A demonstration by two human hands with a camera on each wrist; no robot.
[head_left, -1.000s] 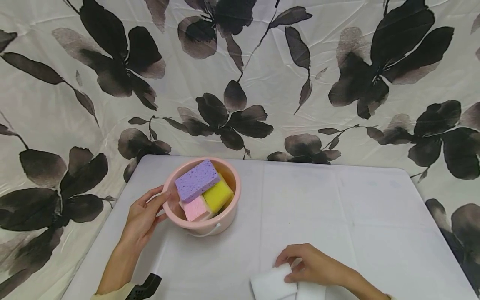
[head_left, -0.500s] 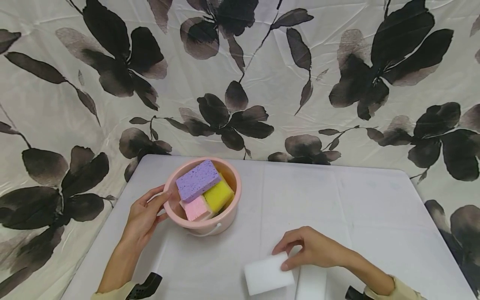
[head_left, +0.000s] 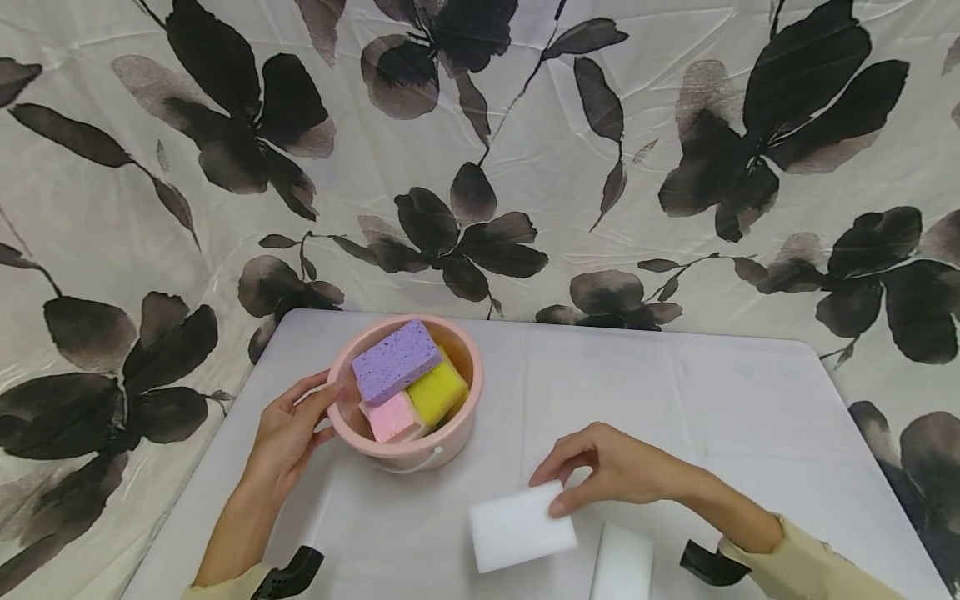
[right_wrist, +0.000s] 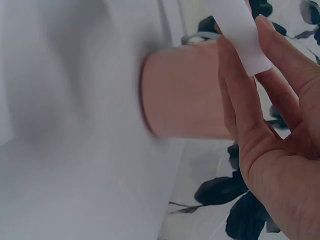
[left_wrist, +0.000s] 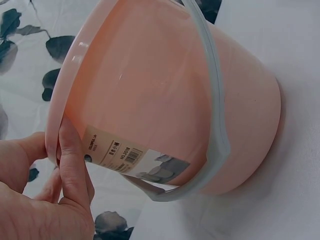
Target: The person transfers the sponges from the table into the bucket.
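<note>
A pink bucket (head_left: 450,446) stands at the left of the table, with a purple sponge (head_left: 397,362), a yellow sponge (head_left: 437,392) and a pink sponge (head_left: 393,418) inside. My left hand (head_left: 285,437) pinches the bucket's rim; the left wrist view shows thumb and fingers on either side of the rim (left_wrist: 70,75). Between thumb and fingers, my right hand (head_left: 615,467) holds a white sponge block (head_left: 521,529) by its right end, raised off the table. A second white block (head_left: 624,562) lies on the table below that hand.
The table (head_left: 750,450) has a white cover. A curtain (head_left: 555,208) with dark flowers hangs behind it. The bucket's pale handle (left_wrist: 217,100) hangs down its side. A dark wrist device (head_left: 288,573) sits on the left forearm.
My right hand has lifted the white sponge block off the table and carried it up and a little left, uncovering more of the second block. The left hand and bucket stay put.
</note>
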